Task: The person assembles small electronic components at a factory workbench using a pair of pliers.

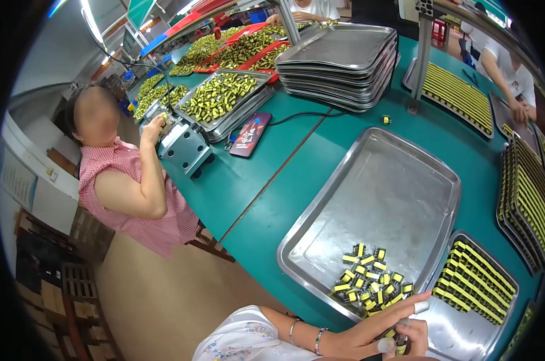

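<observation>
Green worktop (248, 207) fills much of a busy workshop, with brown floor (182, 295) to its left. Near the lower edge, the left hand (357, 338) stretches one finger, capped with a pale cover, toward the right, while the right hand (415, 337) curls its fingers close beside it. A few small black-and-yellow components (400, 347) sit in the narrow space among the fingers; I cannot tell which hand bears their weight, nor how the hidden fingers stand. Two bracelets (319, 340) circle the left wrist. Just beyond the hands, loose components (367, 260) are scattered in the near end of a large metal tray (375, 192), its far part bare. Touching or nearly touching it on the right, a smaller tray (459, 332) carries similar components (474, 283) in neat rows. Farther right stands a stack of filled trays (525, 204). One lone component (386, 120) rests past the large tray's far edge, near a tall stack of metal trays (338, 72). To the left lie a dark red phone-like slab (250, 135) and a heap of components (218, 96) on another tray, beside a metal device (187, 147) that a co-worker (134, 186) in a checked top touches.
</observation>
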A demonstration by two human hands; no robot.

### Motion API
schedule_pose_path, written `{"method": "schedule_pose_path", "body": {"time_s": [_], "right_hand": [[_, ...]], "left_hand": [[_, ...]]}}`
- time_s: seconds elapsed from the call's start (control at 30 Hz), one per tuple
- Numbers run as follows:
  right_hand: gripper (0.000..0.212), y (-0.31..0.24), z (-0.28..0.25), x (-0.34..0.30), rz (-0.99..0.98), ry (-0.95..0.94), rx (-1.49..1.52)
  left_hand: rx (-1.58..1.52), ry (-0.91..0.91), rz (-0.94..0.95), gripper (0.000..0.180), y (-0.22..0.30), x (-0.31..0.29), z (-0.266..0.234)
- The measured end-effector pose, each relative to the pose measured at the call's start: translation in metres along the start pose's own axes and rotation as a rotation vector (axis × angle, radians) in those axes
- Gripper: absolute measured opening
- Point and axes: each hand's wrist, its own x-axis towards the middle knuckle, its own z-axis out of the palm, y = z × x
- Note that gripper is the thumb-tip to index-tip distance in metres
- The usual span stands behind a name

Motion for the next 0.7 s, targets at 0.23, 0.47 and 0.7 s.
{"method": "schedule_pose_path", "body": {"time_s": [0.23, 0.47, 0.7], "right_hand": [[0.025, -0.026, -0.003, 0.011, -0.013, -0.005, -0.03], [0.023, -0.025, 0.001, 0.009, 0.012, 0.046, -0.014], [0.026, -0.022, 0.003, 0.007, -0.015, 0.064, -0.037]], "left_hand": [[0.065, -0.038, -0.005, 0.064, 0.004, 0.001, -0.001], [0.006, -0.05, -0.012, 0.067, 0.007, 0.003, -0.002], [-0.024, -0.075, -0.021, 0.066, -0.008, -0.009, -0.001]]}}
